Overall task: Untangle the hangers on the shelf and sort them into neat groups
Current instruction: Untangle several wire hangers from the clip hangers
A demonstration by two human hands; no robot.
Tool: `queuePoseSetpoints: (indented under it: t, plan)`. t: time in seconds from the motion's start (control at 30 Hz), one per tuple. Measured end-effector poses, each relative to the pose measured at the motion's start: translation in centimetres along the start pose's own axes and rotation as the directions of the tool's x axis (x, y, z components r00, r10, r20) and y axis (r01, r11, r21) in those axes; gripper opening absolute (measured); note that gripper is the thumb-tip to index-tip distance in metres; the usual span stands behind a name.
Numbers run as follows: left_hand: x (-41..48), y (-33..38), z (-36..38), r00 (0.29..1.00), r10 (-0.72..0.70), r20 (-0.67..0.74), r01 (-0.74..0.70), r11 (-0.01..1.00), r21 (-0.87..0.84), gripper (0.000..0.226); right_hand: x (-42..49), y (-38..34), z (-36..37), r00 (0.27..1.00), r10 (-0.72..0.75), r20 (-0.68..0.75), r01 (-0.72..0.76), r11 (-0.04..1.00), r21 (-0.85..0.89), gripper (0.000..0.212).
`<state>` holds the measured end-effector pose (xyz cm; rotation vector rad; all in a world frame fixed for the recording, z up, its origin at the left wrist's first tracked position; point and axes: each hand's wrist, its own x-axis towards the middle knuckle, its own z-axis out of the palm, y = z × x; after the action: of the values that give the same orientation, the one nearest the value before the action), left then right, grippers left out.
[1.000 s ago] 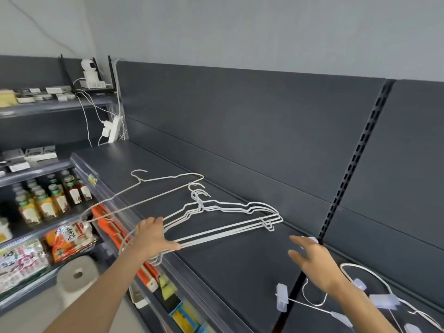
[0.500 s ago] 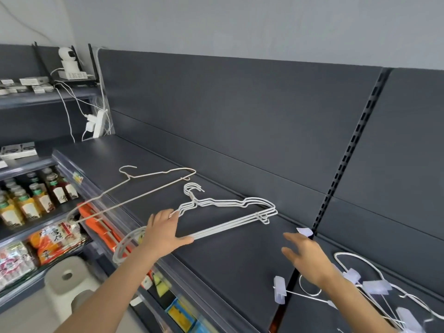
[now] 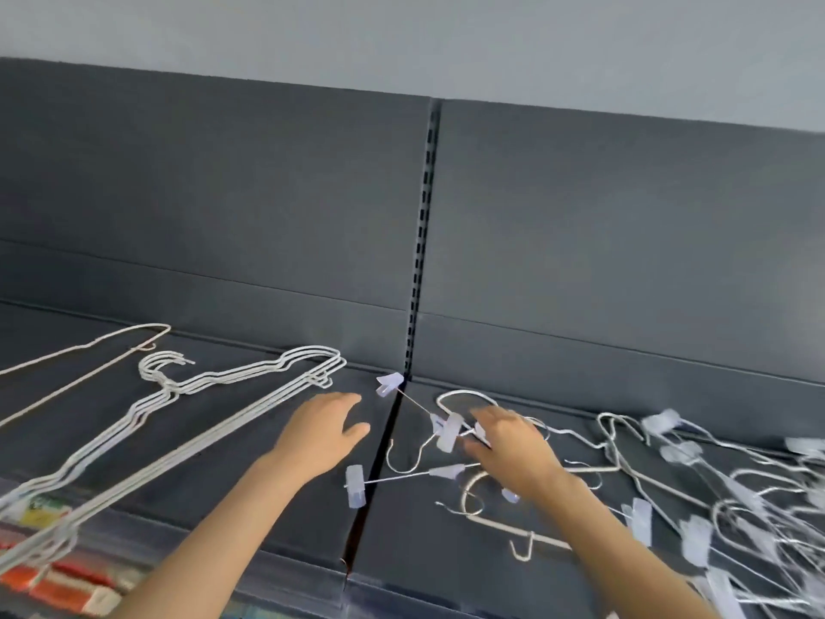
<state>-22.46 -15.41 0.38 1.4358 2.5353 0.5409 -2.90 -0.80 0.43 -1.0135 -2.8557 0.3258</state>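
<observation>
A neat stack of white wire hangers point(image 3: 250, 413) lies on the dark shelf point(image 3: 268, 520) at the left, with one thinner wire hanger point(image 3: 89, 350) behind it. My left hand point(image 3: 321, 433) hovers open just right of the stack and holds nothing. My right hand point(image 3: 509, 449) is on a clip hanger point(image 3: 446, 433) near the shelf seam, thumb and fingers pinching it by its clips. A second clip hanger point(image 3: 393, 478) lies across the seam below. A tangled heap of clip hangers point(image 3: 736, 493) fills the shelf to the right.
The shelf's back panel rises behind, with a slotted upright point(image 3: 424, 261) at the seam. Packaged goods point(image 3: 58, 587) show on a lower shelf at the bottom left. The stack's lower ends hang over the shelf's front edge.
My left hand let go of the stacked wire hangers and moved right. My right hand reached into the clip hangers. The view swung right toward the tangled heap.
</observation>
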Motion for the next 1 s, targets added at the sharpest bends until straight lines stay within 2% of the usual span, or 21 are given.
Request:
queuePoseSetpoints:
  t: [0.13, 0.27, 0.57, 0.93, 1.0]
  plan:
    - [0.9, 5.1, 1.8, 0.995, 0.079, 0.054, -0.078, 0.997, -0.011, 0.048, -3.4, 4.7, -1.2, 0.996, 0.08, -0.031, -0.08, 0.997, -0.005, 0.041]
    - [0.8, 10.5, 3.9, 0.986, 0.146, 0.076, -0.146, 0.989, -0.007, 0.034, -6.6, 9.5, -2.2, 0.985, 0.167, -0.04, -0.167, 0.986, 0.022, 0.043]
    - [-1.1, 22.7, 9.6, 0.979, 0.183, 0.087, -0.18, 0.983, -0.043, 0.043, -14.1, 21.3, -4.7, 0.98, 0.194, -0.048, -0.193, 0.981, 0.034, 0.053]
    - [-1.7, 33.5, 15.7, 0.955, 0.252, 0.159, -0.251, 0.968, -0.029, 0.037, -20.6, 32.7, -6.0, 0.942, 0.333, -0.03, -0.328, 0.938, 0.109, 0.032]
    - [-1.3, 34.8, 16.6, 0.947, 0.268, 0.174, -0.266, 0.963, -0.035, 0.037, -21.4, 33.9, -6.1, 0.93, 0.366, -0.027, -0.361, 0.926, 0.109, 0.035]
